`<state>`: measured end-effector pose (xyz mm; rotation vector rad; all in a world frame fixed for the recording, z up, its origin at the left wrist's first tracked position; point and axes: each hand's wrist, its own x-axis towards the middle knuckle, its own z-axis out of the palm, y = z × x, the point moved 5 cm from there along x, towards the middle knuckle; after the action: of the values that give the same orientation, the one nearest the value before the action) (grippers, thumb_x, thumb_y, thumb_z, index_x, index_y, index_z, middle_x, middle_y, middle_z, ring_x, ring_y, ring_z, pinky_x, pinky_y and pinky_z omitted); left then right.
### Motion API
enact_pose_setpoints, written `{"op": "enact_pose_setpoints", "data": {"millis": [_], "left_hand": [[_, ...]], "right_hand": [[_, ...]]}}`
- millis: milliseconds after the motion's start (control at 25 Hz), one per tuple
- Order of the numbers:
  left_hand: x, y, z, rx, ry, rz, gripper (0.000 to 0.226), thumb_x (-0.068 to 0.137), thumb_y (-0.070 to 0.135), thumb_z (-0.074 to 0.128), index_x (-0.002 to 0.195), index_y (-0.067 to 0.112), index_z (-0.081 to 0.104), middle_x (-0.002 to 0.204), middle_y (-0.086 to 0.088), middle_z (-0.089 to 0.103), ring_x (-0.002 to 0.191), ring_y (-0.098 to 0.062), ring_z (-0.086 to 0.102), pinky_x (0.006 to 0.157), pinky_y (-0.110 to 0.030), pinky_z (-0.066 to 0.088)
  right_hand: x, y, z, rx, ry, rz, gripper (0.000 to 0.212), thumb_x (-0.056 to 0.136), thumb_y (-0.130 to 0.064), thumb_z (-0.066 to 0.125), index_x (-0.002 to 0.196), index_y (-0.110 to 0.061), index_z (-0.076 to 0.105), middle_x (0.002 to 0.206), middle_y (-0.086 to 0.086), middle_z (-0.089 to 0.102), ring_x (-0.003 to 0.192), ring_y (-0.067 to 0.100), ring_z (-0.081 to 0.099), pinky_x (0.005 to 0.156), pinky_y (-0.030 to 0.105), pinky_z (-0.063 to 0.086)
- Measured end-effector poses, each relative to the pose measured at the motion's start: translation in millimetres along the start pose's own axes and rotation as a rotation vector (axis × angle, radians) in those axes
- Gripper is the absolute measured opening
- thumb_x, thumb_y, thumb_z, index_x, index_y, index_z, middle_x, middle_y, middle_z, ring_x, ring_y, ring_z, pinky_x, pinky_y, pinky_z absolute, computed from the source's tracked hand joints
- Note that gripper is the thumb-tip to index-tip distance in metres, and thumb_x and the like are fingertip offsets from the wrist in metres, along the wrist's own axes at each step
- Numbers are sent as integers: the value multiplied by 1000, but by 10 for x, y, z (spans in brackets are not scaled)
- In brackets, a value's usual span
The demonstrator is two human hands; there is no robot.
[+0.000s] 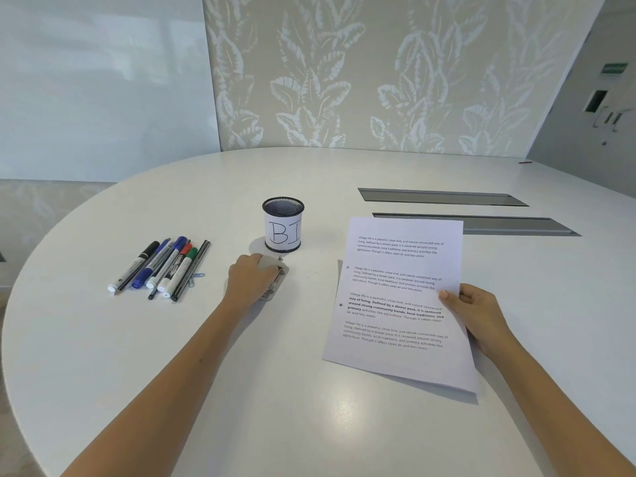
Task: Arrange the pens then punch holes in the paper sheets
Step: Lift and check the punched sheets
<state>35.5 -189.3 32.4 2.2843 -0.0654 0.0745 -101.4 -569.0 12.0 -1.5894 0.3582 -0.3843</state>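
Several pens and markers (161, 266) lie side by side on the white table (137, 356), left of centre. A black mesh pen cup (283, 223) labelled "BI" stands empty behind them to the right. My left hand (249, 278) rests on a small grey hole punch (273, 280) just in front of the cup and grips it. My right hand (476, 313) holds the right edge of printed paper sheets (395, 304), lifted slightly off the table. Two punched holes show on the sheets' left margin.
Two long grey cable slots (444, 197) are set in the table behind the paper. A blue paper clip (198, 276) lies by the pens. A patterned wall panel rises past the far table edge.
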Motion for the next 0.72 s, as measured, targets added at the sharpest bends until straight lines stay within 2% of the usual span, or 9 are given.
{"op": "enact_pose_setpoints", "data": {"millis": [120, 240, 320, 360, 440, 520, 600, 640, 720], "left_hand": [[-42, 15, 11, 15, 19, -1, 57, 72, 40, 42, 105, 0, 64, 107, -21, 63, 101, -37, 57, 91, -39, 43], [-58, 59, -20, 27, 176, 35, 47, 89, 29, 57, 128, 4, 54, 125, -21, 56, 117, -37, 49, 99, -39, 33], [-83, 190, -57, 14, 311, 140, 46, 89, 22, 61, 131, 7, 52, 128, -18, 54, 119, -36, 46, 100, -39, 31], [-93, 289, -50, -15, 323, 223, 44, 89, 20, 62, 130, 7, 53, 126, -16, 55, 118, -36, 47, 99, -39, 32], [-108, 503, 49, -167, 136, 350, 47, 89, 21, 64, 132, 9, 50, 123, -8, 57, 118, -28, 50, 101, -38, 37], [-152, 713, 213, -407, -238, 318, 60, 88, 29, 66, 140, 16, 39, 121, 4, 62, 118, -15, 55, 101, -35, 43], [-220, 917, 351, -616, -538, 266, 56, 90, 27, 65, 140, 17, 41, 118, 2, 69, 112, -14, 63, 96, -34, 49], [-238, 1034, 393, -663, -611, 301, 44, 92, 22, 62, 134, 14, 50, 116, -2, 71, 107, -16, 66, 92, -34, 53], [-244, 1297, 392, -713, -585, 403, 26, 95, 11, 56, 119, 9, 62, 106, -4, 73, 95, -16, 69, 86, -36, 56]], "right_hand": [[-13, 1, -8, 7, -6, -3, 11, 86, -7, 65, 94, -12, 71, 82, 0, 78, 69, 16, 73, 55, 24, 58], [-22, -7, -10, 31, -5, -10, 11, 86, -8, 65, 95, -11, 70, 82, 0, 78, 68, 16, 73, 54, 24, 58], [-37, -17, -11, 50, -3, -15, 11, 86, -10, 66, 96, -10, 70, 84, 1, 78, 68, 16, 73, 55, 26, 58], [-46, -27, -11, 62, -3, -19, 12, 85, -12, 67, 97, -10, 70, 86, 2, 78, 70, 17, 73, 55, 27, 58], [-69, -79, -5, 102, -9, -35, 14, 85, -14, 68, 98, -11, 70, 90, 4, 78, 74, 18, 74, 56, 27, 59], [-89, -195, 12, 125, -23, -72, 15, 86, -15, 67, 100, -12, 71, 92, 4, 77, 76, 17, 73, 60, 27, 60], [-119, -391, 34, 114, -25, -137, 17, 86, -17, 67, 102, -10, 70, 91, 1, 78, 74, 15, 72, 59, 23, 58], [-137, -513, 36, 111, -10, -180, 17, 86, -19, 67, 100, -10, 70, 89, 0, 77, 73, 14, 71, 59, 23, 57], [-186, -803, 5, 114, 60, -284, 11, 86, -22, 68, 91, -13, 70, 84, -2, 76, 71, 15, 69, 62, 26, 58]]}}
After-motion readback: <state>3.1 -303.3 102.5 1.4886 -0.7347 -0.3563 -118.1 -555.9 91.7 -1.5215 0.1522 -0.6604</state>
